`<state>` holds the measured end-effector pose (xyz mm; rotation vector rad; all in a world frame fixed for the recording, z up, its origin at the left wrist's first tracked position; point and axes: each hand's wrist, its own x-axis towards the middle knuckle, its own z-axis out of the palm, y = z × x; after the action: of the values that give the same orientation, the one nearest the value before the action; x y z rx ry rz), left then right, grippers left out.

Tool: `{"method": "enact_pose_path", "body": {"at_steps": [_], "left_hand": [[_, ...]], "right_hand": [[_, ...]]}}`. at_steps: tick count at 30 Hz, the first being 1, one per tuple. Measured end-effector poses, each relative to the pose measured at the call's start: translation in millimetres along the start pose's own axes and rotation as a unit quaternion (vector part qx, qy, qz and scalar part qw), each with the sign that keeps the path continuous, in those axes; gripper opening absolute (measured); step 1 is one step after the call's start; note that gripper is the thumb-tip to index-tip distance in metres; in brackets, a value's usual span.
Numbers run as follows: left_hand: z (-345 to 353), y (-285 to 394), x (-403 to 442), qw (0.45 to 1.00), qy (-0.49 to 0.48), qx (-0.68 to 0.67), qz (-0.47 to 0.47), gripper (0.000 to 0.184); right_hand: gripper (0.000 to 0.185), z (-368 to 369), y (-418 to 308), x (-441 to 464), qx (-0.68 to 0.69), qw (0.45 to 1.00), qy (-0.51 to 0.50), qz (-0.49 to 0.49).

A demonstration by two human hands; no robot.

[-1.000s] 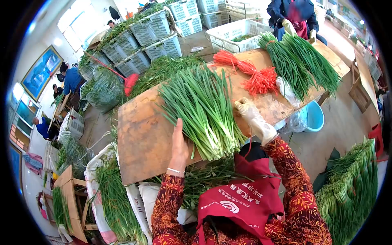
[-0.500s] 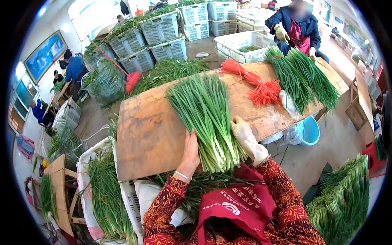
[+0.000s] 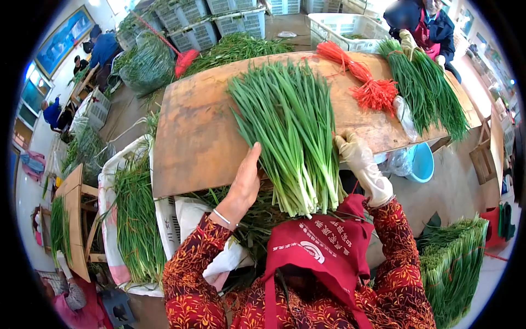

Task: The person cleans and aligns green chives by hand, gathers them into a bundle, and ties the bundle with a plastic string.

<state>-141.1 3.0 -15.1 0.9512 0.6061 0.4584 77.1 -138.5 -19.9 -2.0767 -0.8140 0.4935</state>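
Note:
A large bundle of green leafy stalks (image 3: 296, 131) lies on the wooden board (image 3: 192, 137), pale root ends toward me and over the near edge. My bare left hand (image 3: 245, 183) is beside its left side, palm inward, fingers extended. At the right side, my gloved right hand (image 3: 359, 159) has its fingers curled near the stalks; whether they hold anything is hidden. Red ties (image 3: 375, 93) lie on the board to the right, beside a crumpled clear plastic bag (image 3: 404, 118).
Across the board's right end, a co-worker (image 3: 424, 27) has a gloved hand at other green bundles (image 3: 430, 93). A blue bucket (image 3: 422, 163) stands below. Greens fill a white crate (image 3: 109, 219) at left; stacked bundles (image 3: 452, 268) stand at lower right. Crates (image 3: 241, 24) line the back.
My left hand has moved off the bundle's side a little, fingers now straighter. The co-worker's gloved hand has come down to the far bundles. The view has shifted, with a person now showing at lower left.

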Motion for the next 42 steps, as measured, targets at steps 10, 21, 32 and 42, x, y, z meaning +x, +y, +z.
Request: {"method": "enact_pose_path", "body": {"at_steps": [10,21,32,42], "left_hand": [[-12,24,-16,0.997,-0.035,0.033,-0.064,0.045],[-51,25,-28,0.922,-0.11,0.34,-0.149,0.041],[-45,-115,-4,0.933,-0.199,0.3,0.014,0.037],[-51,-152,9,0.97,-0.217,0.083,-0.079,0.053]], "right_hand": [[0.027,-46,26,-4,0.206,0.974,-0.08,0.04],[0.024,-47,36,-25,0.016,0.944,-0.275,0.18],[0.035,25,90,-33,0.167,0.938,-0.304,-0.023],[0.035,29,84,-40,0.2,0.932,-0.302,-0.03]]}}
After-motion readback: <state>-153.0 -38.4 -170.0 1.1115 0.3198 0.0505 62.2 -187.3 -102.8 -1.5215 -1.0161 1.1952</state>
